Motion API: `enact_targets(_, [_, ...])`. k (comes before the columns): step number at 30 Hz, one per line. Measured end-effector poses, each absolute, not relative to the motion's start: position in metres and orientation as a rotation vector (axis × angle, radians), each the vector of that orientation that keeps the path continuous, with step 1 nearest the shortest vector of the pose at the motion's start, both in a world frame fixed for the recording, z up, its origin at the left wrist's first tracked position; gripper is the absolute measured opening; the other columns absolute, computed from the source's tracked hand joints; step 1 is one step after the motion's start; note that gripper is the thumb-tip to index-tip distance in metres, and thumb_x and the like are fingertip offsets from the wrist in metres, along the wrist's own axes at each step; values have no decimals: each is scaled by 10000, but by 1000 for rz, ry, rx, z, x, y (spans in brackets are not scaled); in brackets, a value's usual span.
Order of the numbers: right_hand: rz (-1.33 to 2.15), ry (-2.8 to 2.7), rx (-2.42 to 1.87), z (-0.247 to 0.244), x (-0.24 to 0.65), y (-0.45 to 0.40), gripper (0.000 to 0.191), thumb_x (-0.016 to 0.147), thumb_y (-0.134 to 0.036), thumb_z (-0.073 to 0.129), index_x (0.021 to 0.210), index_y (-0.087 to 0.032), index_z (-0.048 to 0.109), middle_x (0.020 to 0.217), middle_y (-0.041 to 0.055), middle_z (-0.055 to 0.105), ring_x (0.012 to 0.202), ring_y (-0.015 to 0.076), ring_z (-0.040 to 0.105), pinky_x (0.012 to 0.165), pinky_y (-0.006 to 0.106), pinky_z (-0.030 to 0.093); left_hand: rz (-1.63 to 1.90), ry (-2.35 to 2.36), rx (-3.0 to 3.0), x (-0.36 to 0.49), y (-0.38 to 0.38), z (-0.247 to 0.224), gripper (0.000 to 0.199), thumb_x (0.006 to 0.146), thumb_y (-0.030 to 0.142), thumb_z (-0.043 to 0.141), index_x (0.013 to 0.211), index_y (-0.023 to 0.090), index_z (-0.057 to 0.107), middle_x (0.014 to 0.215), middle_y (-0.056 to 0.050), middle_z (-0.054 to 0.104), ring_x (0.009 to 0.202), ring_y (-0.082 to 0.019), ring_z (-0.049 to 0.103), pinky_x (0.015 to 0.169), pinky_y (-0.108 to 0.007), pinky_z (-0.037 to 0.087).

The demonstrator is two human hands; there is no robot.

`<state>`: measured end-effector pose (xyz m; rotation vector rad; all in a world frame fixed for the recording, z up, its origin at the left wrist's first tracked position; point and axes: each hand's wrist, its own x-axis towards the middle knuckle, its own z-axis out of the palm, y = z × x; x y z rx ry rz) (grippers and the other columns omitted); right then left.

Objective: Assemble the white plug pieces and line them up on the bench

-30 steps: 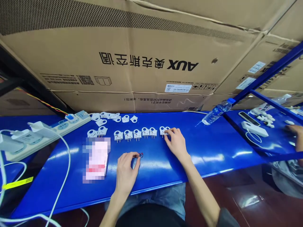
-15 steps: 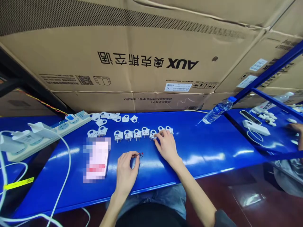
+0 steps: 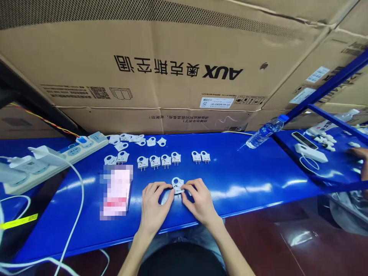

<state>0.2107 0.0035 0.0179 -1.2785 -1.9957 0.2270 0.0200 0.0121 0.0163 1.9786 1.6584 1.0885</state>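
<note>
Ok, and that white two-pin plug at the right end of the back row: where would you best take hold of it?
Probably its flat white body, pinched from above and from the right. It lies flat on the blue table with its pins toward the person, and the neighbouring plug sits close on its left, so the right side looks freer.

The table [image 3: 238,199] was bright blue and shiny. The plug [image 3: 178,185] on it was white with a round blue spot. The big box [image 3: 161,69] was brown with black letters, and a black band [image 3: 115,11] above them had tiny dots. The bottle cap [image 3: 284,118] was blue, the tape [image 3: 18,221] was yellow, and the blurry card [image 3: 116,191] was pink and white
</note>
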Motion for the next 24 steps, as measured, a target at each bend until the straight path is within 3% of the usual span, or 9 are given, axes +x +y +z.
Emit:
enact_targets(10, [186, -2060, -1240, 18, 209, 6, 167, 994, -154, 619, 1125, -225, 696, 1018, 66, 715, 957, 216, 650, 810, 353, 566, 1087, 1647, 1947, 19, 12, 17, 172, 988, 378, 601, 899, 275, 706, 972, -23, 759, 983, -264, 687, 956, -474, 472])
enact_targets(17, [171, -2067, -1240, 22, 209, 5, 159, 1006, -156, 613, 1119, -216, 708, 1018, 68, 721, 962, 220, 638, 812, 358, 570, 1087, 1622, 1944, 19, 12, 16, 165, 991, 415, 622, 999, 274, 706, 994, -24, 756, 980, -255, 686, 955, -446, 490])
enact_targets(24, [149, -2108, -1196, 21, 209, 6, 129, 1015, -185, 619, 1097, -215, 715, 1005, 65, 723, 944, 217, 631, 794, 349, 573, 1056, 1632, 1971, 18, 13, 11, 180, 995, 405, 616, 977, 282, 747, 997, -23, 749, 988, -258, 676, 964, -456, 467])
